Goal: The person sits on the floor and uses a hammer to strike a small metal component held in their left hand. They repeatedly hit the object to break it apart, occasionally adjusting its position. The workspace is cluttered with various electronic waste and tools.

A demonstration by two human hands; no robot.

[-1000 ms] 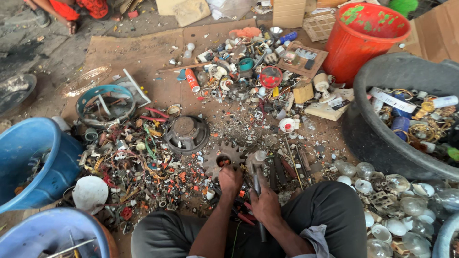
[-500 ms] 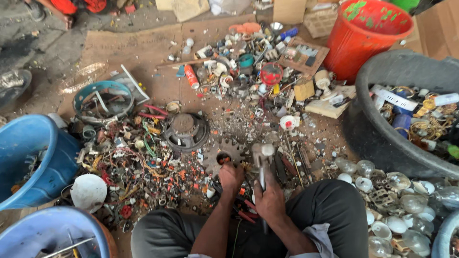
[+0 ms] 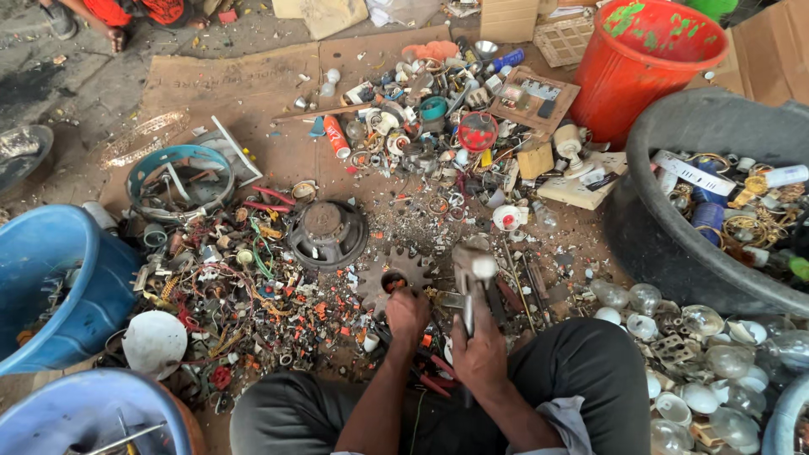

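My right hand [image 3: 479, 350] grips the handle of a metal hammer [image 3: 473, 271], whose head is raised above the floor. My left hand [image 3: 406, 313] is closed on a small scrap piece, pressing it down beside the hole of a rusty toothed gear [image 3: 396, 274] that lies flat on the ground. The piece itself is hidden under my fingers. Red-handled pliers [image 3: 434, 381] lie between my knees.
Scrap parts and wires [image 3: 236, 286] cover the cardboard floor. A round speaker [image 3: 328, 232] lies left of the gear. Blue tubs [image 3: 50, 282] stand at left, a black tub [image 3: 674, 253] and a red bucket [image 3: 640, 59] at right. Glass bulbs [image 3: 699, 354] lie by my right knee.
The hammer head has risen from near the gear to well above it. My right hand lifted with it. My left hand has stayed by the gear.
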